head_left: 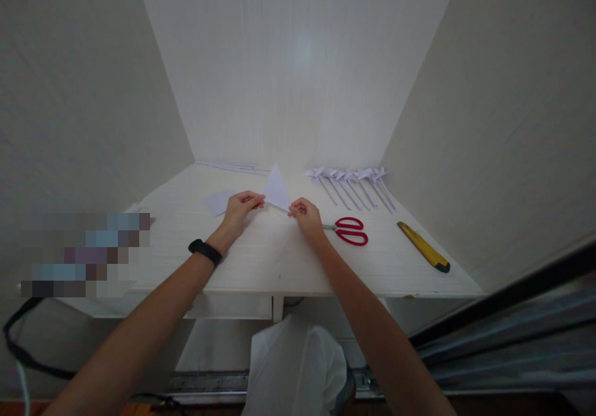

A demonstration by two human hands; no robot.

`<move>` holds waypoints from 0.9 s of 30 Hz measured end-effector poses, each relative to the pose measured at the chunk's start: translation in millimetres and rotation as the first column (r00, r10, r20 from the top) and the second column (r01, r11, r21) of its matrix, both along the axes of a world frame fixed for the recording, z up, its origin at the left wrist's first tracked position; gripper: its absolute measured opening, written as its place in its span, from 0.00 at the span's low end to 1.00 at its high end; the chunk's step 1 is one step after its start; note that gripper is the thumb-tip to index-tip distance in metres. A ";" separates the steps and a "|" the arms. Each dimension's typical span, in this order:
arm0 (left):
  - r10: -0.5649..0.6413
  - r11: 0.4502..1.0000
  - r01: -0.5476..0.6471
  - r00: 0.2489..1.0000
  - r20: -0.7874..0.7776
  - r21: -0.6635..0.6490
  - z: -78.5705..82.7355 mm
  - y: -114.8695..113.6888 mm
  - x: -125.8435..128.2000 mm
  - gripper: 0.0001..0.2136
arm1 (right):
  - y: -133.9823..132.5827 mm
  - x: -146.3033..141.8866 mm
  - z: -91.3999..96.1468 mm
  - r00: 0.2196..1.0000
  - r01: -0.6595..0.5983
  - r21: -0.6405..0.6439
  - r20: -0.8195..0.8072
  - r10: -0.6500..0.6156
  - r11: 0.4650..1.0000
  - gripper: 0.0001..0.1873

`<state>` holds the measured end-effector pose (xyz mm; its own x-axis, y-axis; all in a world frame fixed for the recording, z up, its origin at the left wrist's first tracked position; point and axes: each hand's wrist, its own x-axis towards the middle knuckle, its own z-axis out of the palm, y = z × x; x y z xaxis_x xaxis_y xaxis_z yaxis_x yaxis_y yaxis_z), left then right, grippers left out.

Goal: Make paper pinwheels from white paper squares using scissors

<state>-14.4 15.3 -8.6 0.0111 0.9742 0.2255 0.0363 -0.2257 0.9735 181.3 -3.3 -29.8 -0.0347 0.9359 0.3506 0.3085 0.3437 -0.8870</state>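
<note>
On the white table [279, 267], left hand [239, 208] and right hand [306, 214] pinch a paper triangle [277, 189]. Gripping its corners keeps it up.

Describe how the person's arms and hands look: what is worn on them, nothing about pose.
No sleeves show: the left arm and right arm are uncovered as far as the picture reaches. The left hand and right hand wear no gloves, and no rings can be made out. The only item worn is a slim, plain black band around the left wrist.
</note>
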 end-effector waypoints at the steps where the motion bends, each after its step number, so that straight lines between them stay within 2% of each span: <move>1: -0.003 1.000 0.003 1.000 0.008 -0.001 -0.3 0.1 0.1 0.13 | 0.1 0.5 -0.1 1.000 0.002 0.004 -0.001 -0.002 1.000 0.14; 12: -0.005 1.000 0.007 0.998 0.063 -0.024 3.6 -0.9 0.2 0.14 | 0.3 -0.7 1.3 0.999 0.038 0.024 -0.005 -0.038 0.999 0.14; 27: -0.143 0.989 0.145 0.980 0.135 -0.005 4.4 -5.2 2.9 0.13 | -7.7 0.7 9.9 0.990 0.139 0.081 -0.038 -0.136 0.987 0.13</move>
